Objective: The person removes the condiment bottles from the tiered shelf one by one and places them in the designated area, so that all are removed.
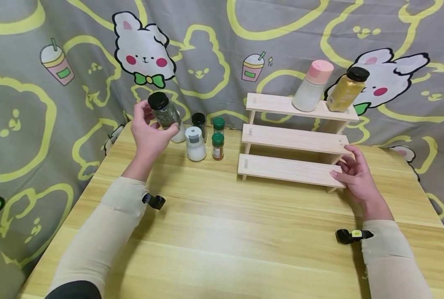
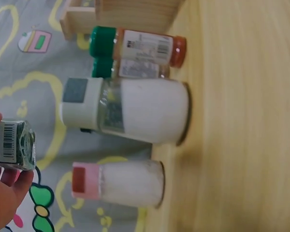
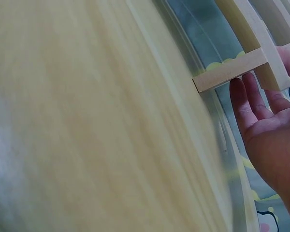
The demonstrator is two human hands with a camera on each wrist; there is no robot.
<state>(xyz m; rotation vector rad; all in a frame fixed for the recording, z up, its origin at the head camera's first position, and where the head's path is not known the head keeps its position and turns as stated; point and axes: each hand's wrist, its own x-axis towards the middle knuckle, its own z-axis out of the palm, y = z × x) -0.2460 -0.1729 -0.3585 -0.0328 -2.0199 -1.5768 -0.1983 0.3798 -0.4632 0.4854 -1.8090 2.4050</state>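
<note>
Judging the work to be partway along. Counting two items up on the top tier of a three-tier pale wooden step shelf (image 1: pixel 294 138), right of centre in the head view: a clear bottle of white contents with a pink cap (image 1: pixel 309 94) and a clear bottle of yellow contents with a black cap (image 1: pixel 344 93). Counting five more on the pale wood-grain worktop (image 1: pixel 225 232), left of centre: a clear white-filled jar with a pale dispenser lid (image 1: pixel 196 148), a dark black-capped jar (image 1: pixel 198 119), a small reddish spice bottle with a green cap (image 1: pixel 218 146), a second green-capped bottle (image 1: pixel 218 124) just behind it, and a white-filled bottle with a pink top (image 2: pixel 128 184), showing best low in the left wrist view. Reckoning these five as left to handle.

Gripping a clear jar of dark green flakes with a black lid (image 1: pixel 165 113) in the left hand (image 1: pixel 149 132), upper left of the head view; holding it raised off the worktop. Gripping the shelf's end with the right hand (image 1: pixel 358 178), at frame right, resting thumb on the lowest tier. Placing the held jar well apart from the right hand.
</note>
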